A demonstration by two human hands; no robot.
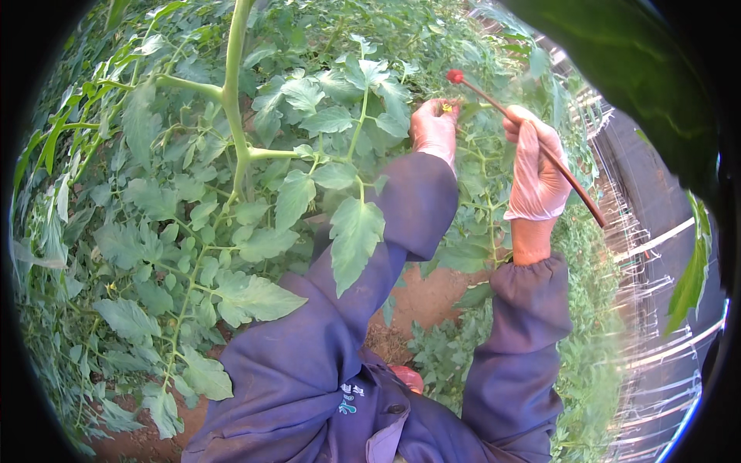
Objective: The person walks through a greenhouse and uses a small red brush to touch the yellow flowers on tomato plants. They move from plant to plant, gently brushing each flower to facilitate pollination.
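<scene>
My left hand, in a thin translucent glove, is raised among the tomato plants with its fingers closed around a small yellow tomato flower. In my right hand, gloved the same way, is a thin reddish-brown stick with a red rounded tip. That tip is above the flower, apart from it. The stick slants from upper left to lower right. Whatever lies between my left fingertips is too small to make out fully.
A thick green tomato stem rises left of my arms, with leaves hanging over my left sleeve. A large dark leaf covers the upper right. Dense foliage surrounds my arms, and bare soil shows between them. White strings run along the right.
</scene>
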